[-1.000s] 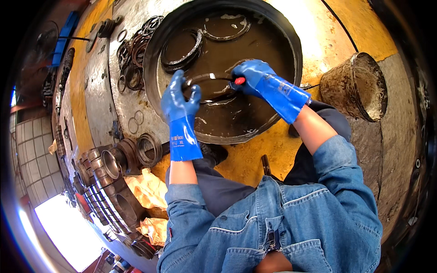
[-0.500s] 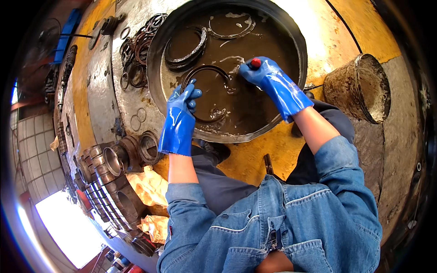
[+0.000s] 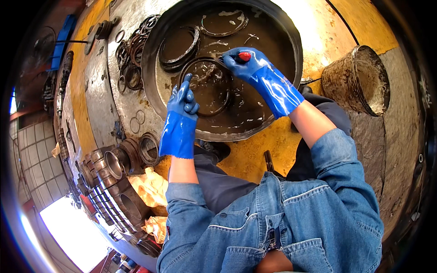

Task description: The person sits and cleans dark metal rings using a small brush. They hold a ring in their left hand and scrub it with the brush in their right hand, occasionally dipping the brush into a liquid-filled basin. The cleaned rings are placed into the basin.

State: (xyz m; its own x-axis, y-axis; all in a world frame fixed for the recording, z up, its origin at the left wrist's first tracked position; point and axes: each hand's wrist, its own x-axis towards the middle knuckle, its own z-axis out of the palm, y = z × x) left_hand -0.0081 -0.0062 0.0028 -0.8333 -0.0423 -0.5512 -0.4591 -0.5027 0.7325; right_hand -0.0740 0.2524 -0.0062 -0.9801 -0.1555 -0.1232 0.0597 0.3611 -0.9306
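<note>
A wide round basin (image 3: 227, 137) of murky brown liquid lies before me. My left hand (image 3: 183, 102), in a blue rubber glove, grips a large dark ring (image 3: 200, 58) at its left side. That ring sits tilted, its lower part at the liquid. In the other blue glove, my right hand (image 3: 248, 63) is closed round a red-handled tool (image 3: 245, 56). The tool's working end is by the ring's upper right edge, and its kind is hidden by my fingers. More rings (image 3: 181, 60) are stacked at the basin's left, and another ring (image 3: 223, 34) lies partly sunk at the far side.
Left of the basin is a heap of dark rings (image 3: 134, 52), with two thin rings (image 3: 137, 121) nearer. Cylindrical metal parts (image 3: 114, 164) and crumpled brown paper (image 3: 150, 186) lie at the near left. A dirty bucket (image 3: 341, 82) lies tipped on the right.
The ring in my left hand has swung up and round, showing more of its circle above the liquid. My right hand has moved left to the ring's upper edge with the tool.
</note>
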